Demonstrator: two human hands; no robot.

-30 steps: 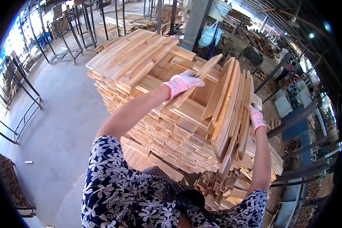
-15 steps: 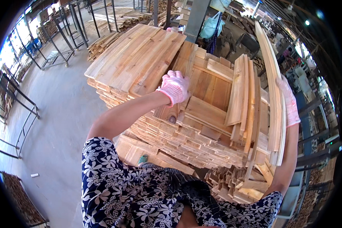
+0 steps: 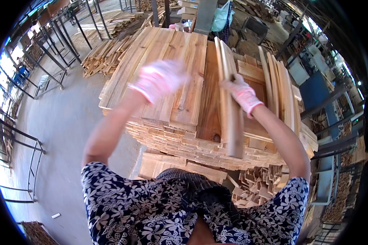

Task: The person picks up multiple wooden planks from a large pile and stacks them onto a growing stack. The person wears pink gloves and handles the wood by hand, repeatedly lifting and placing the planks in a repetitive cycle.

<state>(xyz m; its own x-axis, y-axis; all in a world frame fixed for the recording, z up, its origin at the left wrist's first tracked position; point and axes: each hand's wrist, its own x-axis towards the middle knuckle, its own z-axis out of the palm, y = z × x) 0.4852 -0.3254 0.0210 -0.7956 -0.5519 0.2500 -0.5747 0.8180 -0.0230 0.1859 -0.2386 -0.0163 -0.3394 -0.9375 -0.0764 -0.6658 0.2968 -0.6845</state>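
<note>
Within the right hand (image 3: 243,94) stand narrow boards (image 3: 234,130).

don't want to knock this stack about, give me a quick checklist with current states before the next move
1. Right hand has a grip on the long boards: ok, fingers closed around them.
2. Left hand clear of the flat boards: cannot tell, it is motion-blurred above them.
3. Flat boards lying side by side on the stack: ok.
4. Knotted reddish board lying flat to their right: ok.
5. Boards on edge at the stack's right steady: cannot tell, they lean and their support is partly hidden.
6. Gloves on both hands: ok.
</note>
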